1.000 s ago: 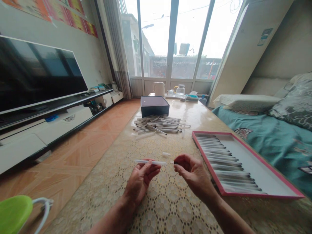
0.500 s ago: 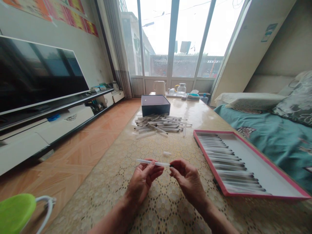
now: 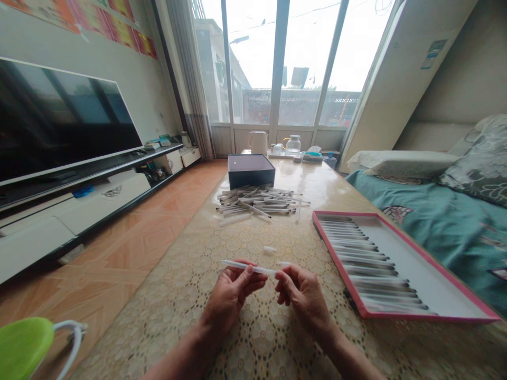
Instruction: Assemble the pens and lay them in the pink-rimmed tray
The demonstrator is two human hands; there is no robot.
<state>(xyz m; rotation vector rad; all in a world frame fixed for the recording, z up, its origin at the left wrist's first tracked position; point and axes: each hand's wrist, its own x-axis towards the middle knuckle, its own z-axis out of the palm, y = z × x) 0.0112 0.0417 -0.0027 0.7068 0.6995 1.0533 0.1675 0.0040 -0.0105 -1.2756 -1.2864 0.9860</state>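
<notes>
A slim, translucent white pen [image 3: 253, 268] lies crosswise over the table in front of me. My left hand [image 3: 233, 290] is closed on its middle, thumb on top and fingers beneath, with the pointed end sticking out to the left. My right hand [image 3: 303, 293] pinches at the pen's right end, and its fingertips cover that end. Just above those fingertips shows a small whitish piece [image 3: 283, 263]; whether it is held or lying on the table I cannot tell. A short clear cap-like piece [image 3: 270, 249] rests on the tabletop beyond my hands.
A loose pile of similar pens [image 3: 261, 203] lies before a dark box [image 3: 251, 177]. At right, a shallow pink-edged tray [image 3: 439, 309] holds a row of pens. A kettle [image 3: 258, 142] and a glass jug [image 3: 293, 144] stand far back. A green stool seat [image 3: 26, 345] is lower left.
The dark tip at the pen's right end is now covered by my right fingertips. A small whitish piece has come into sight above them. My left hand keeps its grip.
</notes>
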